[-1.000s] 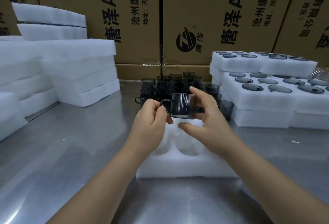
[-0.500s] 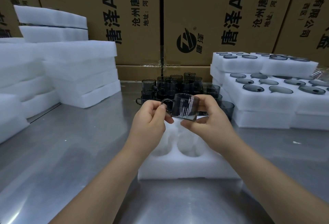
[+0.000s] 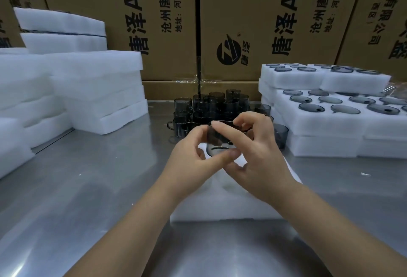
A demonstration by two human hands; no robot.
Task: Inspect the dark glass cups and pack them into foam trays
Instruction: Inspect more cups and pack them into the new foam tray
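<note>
A dark glass cup [image 3: 217,139] is held in the air between both hands, over a white foam tray [image 3: 224,206] lying on the steel table. My left hand [image 3: 193,160] pinches the cup's lower left side with thumb and fingers. My right hand [image 3: 257,155] grips it from the right, with the forefinger across its front and the other fingers over its rim. The hands hide most of the tray's pockets. Behind them stands a cluster of loose dark cups [image 3: 211,107].
Stacks of plain foam sheets [image 3: 97,91] fill the left side. Foam trays packed with dark glassware [image 3: 330,111] are stacked on the right. One lone cup [image 3: 280,133] stands beside them. Cardboard boxes [image 3: 264,23] wall off the back. Bare steel table [image 3: 88,188] lies at left.
The cup has been turned in my hands and lowered a little. My right hand has shifted from behind the cup to over its rim and front.
</note>
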